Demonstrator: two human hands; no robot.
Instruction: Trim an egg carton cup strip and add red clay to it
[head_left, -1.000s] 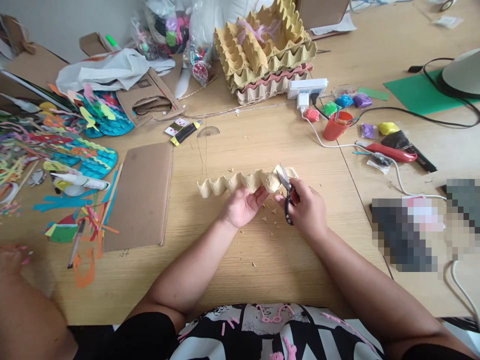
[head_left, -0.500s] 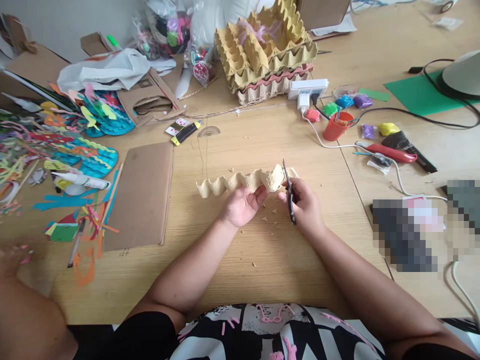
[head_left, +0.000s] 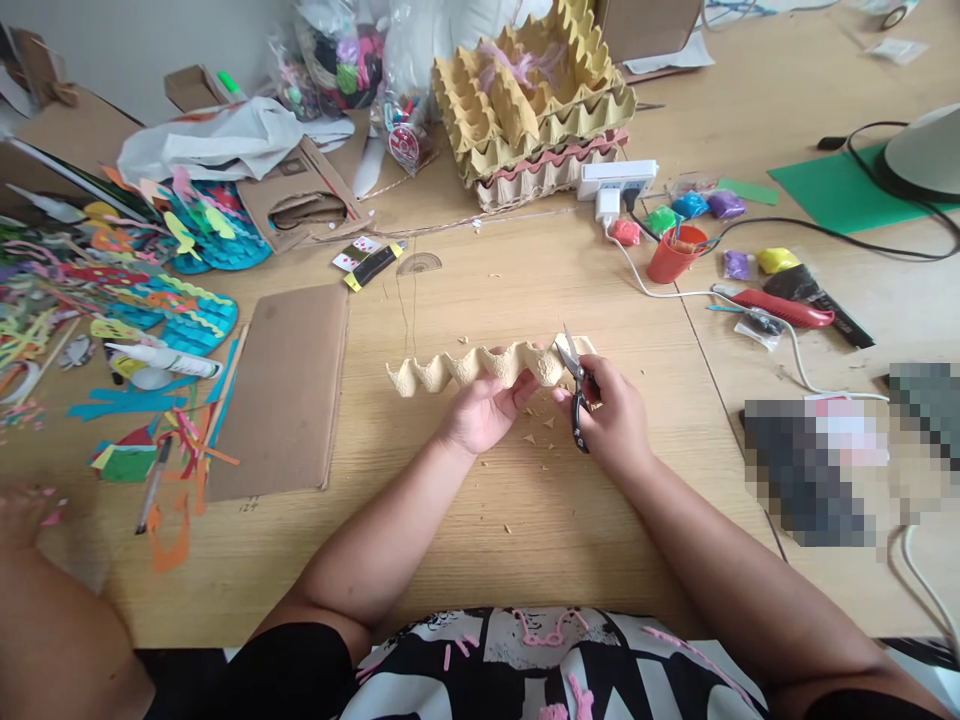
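Note:
A strip of pale yellow egg carton point(head_left: 466, 368) with a row of bumpy cups is held above the table. My left hand point(head_left: 484, 410) grips it from below, thumb in front, near its middle. In my right hand point(head_left: 613, 408) are black-handled scissors point(head_left: 576, 375), their blades pointing up and slightly apart at the strip's right end cup. The far right end of the strip is partly hidden behind the right hand. Small carton scraps point(head_left: 529, 438) lie on the table below the hands.
A brown cardboard sheet point(head_left: 281, 390) lies to the left, beside coloured paper strips and a glue bottle point(head_left: 169, 361). Stacked egg trays point(head_left: 540, 120) stand at the back. A red cup point(head_left: 675, 255), a power strip point(head_left: 619, 178) and cables are at the right. Another person's arm point(head_left: 60, 620) rests at far left.
The scissors' blades have tilted left and spread over the end cup. The right end of the strip has turned slightly, while my left hand stays in about the same place.

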